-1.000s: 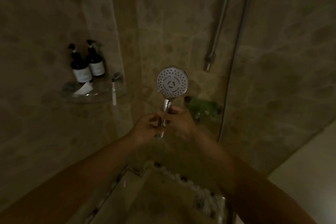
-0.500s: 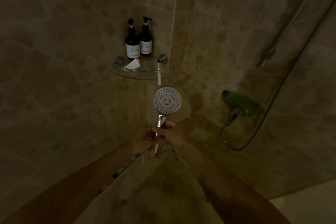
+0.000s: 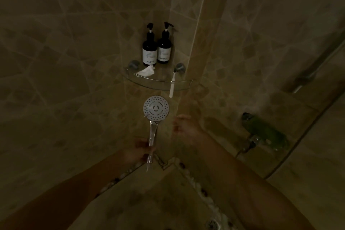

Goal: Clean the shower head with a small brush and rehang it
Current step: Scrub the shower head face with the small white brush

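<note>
The round shower head with a white, hole-dotted face and polished chrome handle (image 3: 156,108) stands upright in the middle of the scene, face turned to the camera, just below the near edge of the curved glass corner shelf (image 3: 141,80). The left hand (image 3: 139,150) grasps the lower part of the handle, fingers wrapped round it from the left. The right hand (image 3: 183,124) is apart from the handle, to its right and a little farther off, holding nothing. Its fingers look loosely spread, though the dim light blurs them.

The shower head looks rigid and not heavy, but the chrome is smooth and probably wet, so it is likely to slip or twist under scrubbing. A firm wrap round the waist of the handle, close under the head, should steady it best.

The small white plastic brush (image 3: 172,85) lies on the right part of the shelf, its handle jutting out past the near rim. It looks thin, stiff and light, and the overhanging end is the easy place to pinch it — yet a careless nudge could tip it off the glass.

Farther back on the shelf stand two dark pump bottles with pale labels (image 3: 149,50), with a crumpled white tissue (image 3: 146,71) in front of them. A green-tinted mixer tap (image 3: 265,132) sits on the right wall.
</note>
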